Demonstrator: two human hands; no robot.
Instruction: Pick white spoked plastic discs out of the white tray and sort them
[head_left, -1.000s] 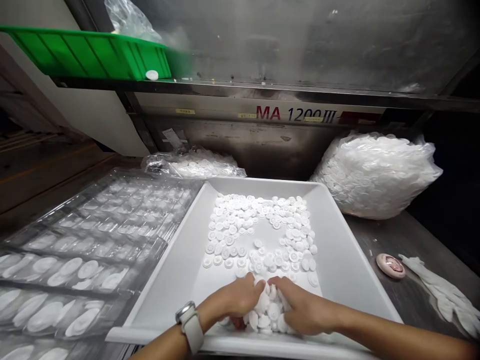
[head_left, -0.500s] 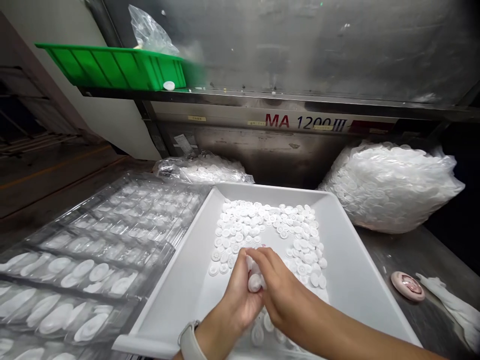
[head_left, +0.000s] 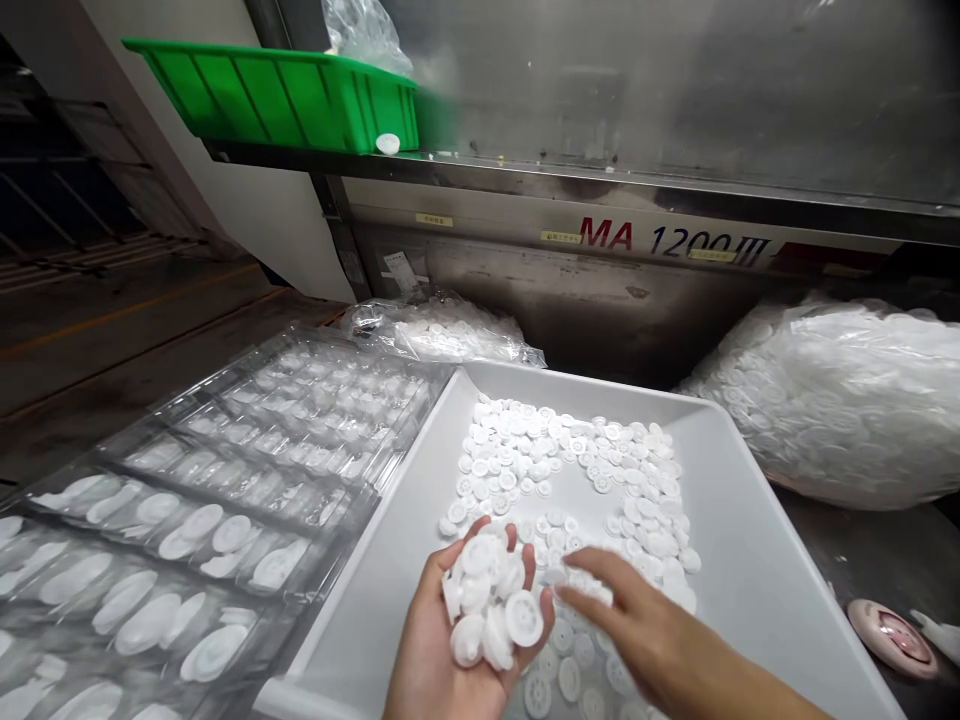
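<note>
My left hand (head_left: 457, 665) is turned palm up with its fingers curled round a heap of small white plastic discs (head_left: 480, 570). Just to its right, my right hand (head_left: 630, 610) has thumb and forefinger close together, with a slightly blurred white disc (head_left: 553, 578) at their tips. Both hands are over the near part of a light grey tray (head_left: 375, 590). Many loose white discs (head_left: 517, 450), some showing a ribbed wheel-like face, lie on its floor, partly hidden by my hands.
Clear plastic trays (head_left: 247, 480) filled with white parts lie at the left. Bags of white discs stand behind (head_left: 450, 335) and at the right (head_left: 847, 400). A pink oval object (head_left: 892, 637) rests at the right edge. A green bin (head_left: 270, 95) sits on the ledge above.
My hands were cupped together; they have now come apart. The left hand has opened upward, showing the heap of discs, and the right has moved off to the right. The view has shifted.
</note>
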